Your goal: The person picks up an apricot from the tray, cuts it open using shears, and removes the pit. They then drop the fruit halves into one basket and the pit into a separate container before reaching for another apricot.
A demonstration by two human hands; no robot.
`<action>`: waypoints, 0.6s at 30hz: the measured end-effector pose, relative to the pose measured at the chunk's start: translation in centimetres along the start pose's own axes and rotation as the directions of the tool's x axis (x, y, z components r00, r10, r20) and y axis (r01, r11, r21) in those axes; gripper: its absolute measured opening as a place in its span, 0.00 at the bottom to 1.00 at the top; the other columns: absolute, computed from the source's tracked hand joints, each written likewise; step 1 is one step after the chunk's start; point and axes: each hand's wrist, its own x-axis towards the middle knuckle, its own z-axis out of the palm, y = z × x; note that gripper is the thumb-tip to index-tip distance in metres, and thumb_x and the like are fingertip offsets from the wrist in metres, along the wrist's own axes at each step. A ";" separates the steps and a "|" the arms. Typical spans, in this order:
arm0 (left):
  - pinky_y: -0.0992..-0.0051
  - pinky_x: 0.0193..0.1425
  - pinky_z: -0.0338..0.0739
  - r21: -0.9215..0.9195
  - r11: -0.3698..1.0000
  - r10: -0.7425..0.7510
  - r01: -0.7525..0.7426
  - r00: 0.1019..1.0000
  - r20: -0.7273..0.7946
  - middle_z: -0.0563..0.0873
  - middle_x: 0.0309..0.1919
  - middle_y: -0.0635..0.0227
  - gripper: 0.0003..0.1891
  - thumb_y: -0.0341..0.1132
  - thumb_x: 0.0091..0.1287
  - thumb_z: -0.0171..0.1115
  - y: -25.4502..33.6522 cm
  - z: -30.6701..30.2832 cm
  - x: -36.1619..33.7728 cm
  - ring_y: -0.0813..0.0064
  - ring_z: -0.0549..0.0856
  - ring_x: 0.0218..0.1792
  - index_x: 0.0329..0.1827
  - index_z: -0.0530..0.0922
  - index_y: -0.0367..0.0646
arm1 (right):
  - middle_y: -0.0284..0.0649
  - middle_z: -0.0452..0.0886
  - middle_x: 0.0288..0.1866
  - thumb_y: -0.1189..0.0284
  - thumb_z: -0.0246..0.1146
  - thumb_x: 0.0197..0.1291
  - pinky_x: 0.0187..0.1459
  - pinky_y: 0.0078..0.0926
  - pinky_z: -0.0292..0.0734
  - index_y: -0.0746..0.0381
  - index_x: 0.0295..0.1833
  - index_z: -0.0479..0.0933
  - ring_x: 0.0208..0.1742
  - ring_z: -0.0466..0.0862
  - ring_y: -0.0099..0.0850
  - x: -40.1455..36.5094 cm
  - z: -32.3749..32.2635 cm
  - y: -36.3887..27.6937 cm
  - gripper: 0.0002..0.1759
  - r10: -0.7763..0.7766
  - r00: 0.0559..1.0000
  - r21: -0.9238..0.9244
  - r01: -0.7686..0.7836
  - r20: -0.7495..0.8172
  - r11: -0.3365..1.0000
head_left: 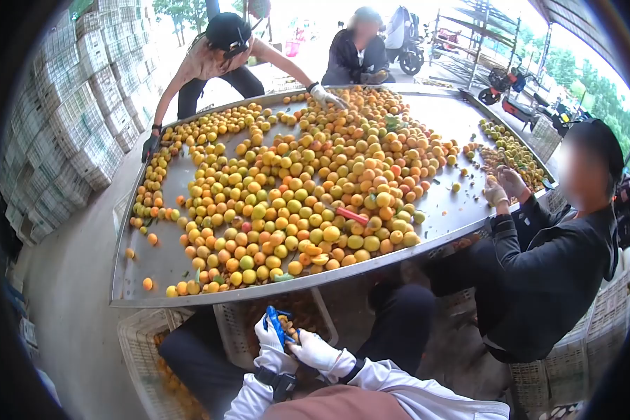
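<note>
My left hand [269, 339], in a white glove, is closed around a blue hand tool [276, 325] whose exact kind I cannot make out. Against the tool, my gloved right hand [317, 350] pinches orange-brown apricot pieces [288, 329]. Both hands are close together over a white plastic crate [323, 308] with dark orange bits in it, below the table's near edge. Beyond them, a large pile of yellow-orange apricots [308, 189] lies on the metal table [441, 203]. A red-handled item [351, 215] lies among the fruit.
A second crate [136, 343] with orange fruit stands at my left. One person [220, 63] leans over the far left of the table; another [357, 52] is at the back. A co-worker [560, 238] sits at the right, handling fruit. Stacked crates [77, 105] line the left side.
</note>
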 end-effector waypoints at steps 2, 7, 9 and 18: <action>0.77 0.26 0.77 0.075 0.997 0.024 -0.024 1.000 0.007 0.80 0.23 0.72 0.21 0.52 0.78 0.56 0.0 0.0 -0.3 0.78 0.81 0.24 0.34 0.79 0.43 | 0.59 0.85 0.44 0.58 0.61 0.67 0.47 0.46 0.79 0.70 0.52 0.77 0.48 0.86 0.54 0.2 0.1 0.5 0.24 0.003 1.000 -0.080 -0.002 0.006 0.997; 0.77 0.25 0.75 0.206 0.976 0.065 -0.073 0.997 0.045 0.80 0.23 0.72 0.22 0.51 0.78 0.55 0.6 -0.3 -0.7 0.79 0.81 0.23 0.33 0.79 0.42 | 0.45 0.85 0.36 0.55 0.60 0.69 0.38 0.36 0.77 0.67 0.49 0.79 0.36 0.84 0.37 0.6 -1.4 0.8 0.23 0.006 0.965 0.098 -0.033 0.261 0.995; 0.76 0.28 0.76 0.286 0.941 0.157 -0.181 0.982 0.106 0.82 0.21 0.68 0.26 0.52 0.78 0.54 0.9 -0.5 -0.7 0.79 0.82 0.22 0.31 0.82 0.37 | 0.37 0.83 0.34 0.54 0.60 0.71 0.36 0.27 0.74 0.65 0.49 0.81 0.32 0.80 0.26 0.4 -2.0 0.4 0.23 0.010 0.922 0.351 -0.157 0.386 0.923; 0.74 0.32 0.78 0.283 0.877 0.220 -0.389 0.848 0.482 0.85 0.23 0.64 0.26 0.47 0.80 0.51 3.5 -1.6 -1.0 0.73 0.84 0.24 0.29 0.82 0.36 | 0.27 0.75 0.30 0.49 0.60 0.71 0.28 0.20 0.70 0.59 0.52 0.79 0.28 0.72 0.16 0.1 -3.0 0.3 0.23 -0.051 0.840 0.353 -0.171 0.540 0.920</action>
